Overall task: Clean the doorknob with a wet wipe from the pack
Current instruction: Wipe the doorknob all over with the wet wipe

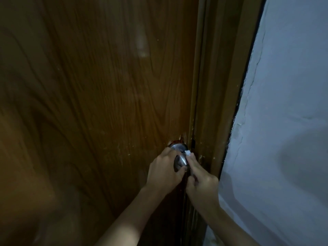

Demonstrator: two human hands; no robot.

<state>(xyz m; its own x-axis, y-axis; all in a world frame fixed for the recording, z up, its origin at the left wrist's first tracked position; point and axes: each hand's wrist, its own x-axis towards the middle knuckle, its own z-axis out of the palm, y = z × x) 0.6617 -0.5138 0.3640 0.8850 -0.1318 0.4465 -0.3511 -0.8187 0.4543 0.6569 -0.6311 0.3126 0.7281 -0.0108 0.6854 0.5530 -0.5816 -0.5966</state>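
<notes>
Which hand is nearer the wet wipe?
Right. The right hand pinches the wet wipe at its fingertips, against the doorknob. The left hand grips the knob's other side, apart from the wipe.

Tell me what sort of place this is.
Probably indoors in a home, at a room doorway: a wood-grain door with a metal doorknob, its wooden frame, and a painted, cracked wall beside it. The light is dim.

Dim, soft wide-angle view

Faint glare streaks the door above the fingers; the wall right of them carries broad shadow; edges bow.
</notes>
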